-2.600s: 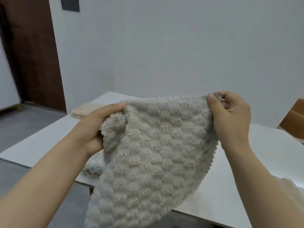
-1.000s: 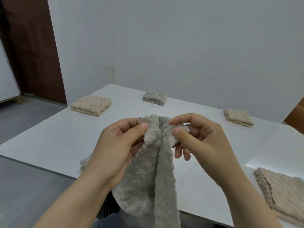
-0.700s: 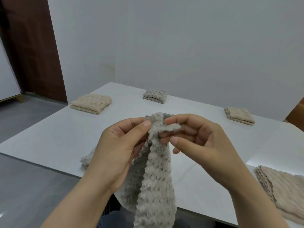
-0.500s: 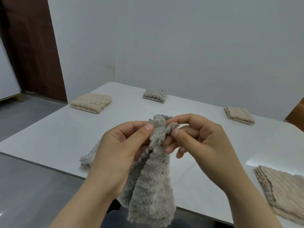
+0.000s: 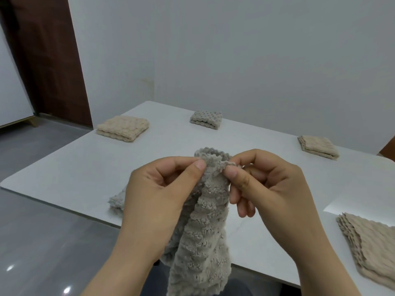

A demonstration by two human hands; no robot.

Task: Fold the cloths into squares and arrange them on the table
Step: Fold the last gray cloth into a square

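White worktop point(image 5: 81, 167) spans the frame from near left to far right, set against a plain grey-white wall point(image 5: 235, 50); dark brown door point(image 5: 49, 60) at far left, grey floor point(image 5: 42, 242) below the near edge. No writing, label or brand readable on any surface. Cloth count: six items or groups seen. Held grey cloth point(image 5: 203, 231), fluffy and bobbled, hangs doubled over above the near worktop edge, its top edges gathered at mid-frame and its lower end dropping past the edge. Stack of flat beige cloths point(image 5: 367, 248) at near right on the worktop, layers fanned; layer number cannot be told. Three folded squares lie along the far side, well apart: folded beige cloth point(image 5: 123, 128) far left, folded grey cloth point(image 5: 206, 119) far centre, folded tan cloth point(image 5: 318, 147) far right. One more grey cloth corner point(image 5: 117, 202) shows on the worktop just left of the left wrist, mostly hidden. Left hand point(image 5: 162, 193) pinches the held cloth's top edge between thumb and forefinger. Right hand point(image 5: 265, 184) pinches the same edge just beside it, other fingers loosely curled.
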